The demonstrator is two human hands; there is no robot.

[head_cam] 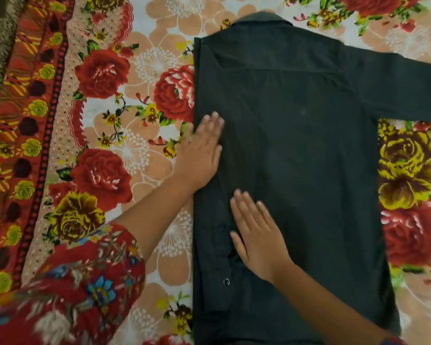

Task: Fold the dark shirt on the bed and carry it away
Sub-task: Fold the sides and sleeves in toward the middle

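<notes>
Left hand: where it lies flat and spread on the folded edge, the left hand (201, 150) grips nothing, palm pressing the cloth down, fingers wide.
Right hand: the right hand (255, 232) likewise rests open and flat on the folded panel nearer the hem, holding nothing.
Folded sleeve: under and below the right hand the near sleeve lies turned in along the body, its cuff (222, 285) with a snap button showing.
Dark shirt: the dark shirt (304, 150) lies back-up on the bed, collar (264, 17) away from the person, hem toward them.
Other sleeve: the far sleeve (408, 90) is spread out to the person's right, not yet folded.
Bedspread: the floral bedspread (125, 125) lies under the shirt on all sides.
Progress: judged early; one side folded and being smoothed.
Remaining: second side and sleeve, lengthwise folds, then lifting and carrying away.
</notes>
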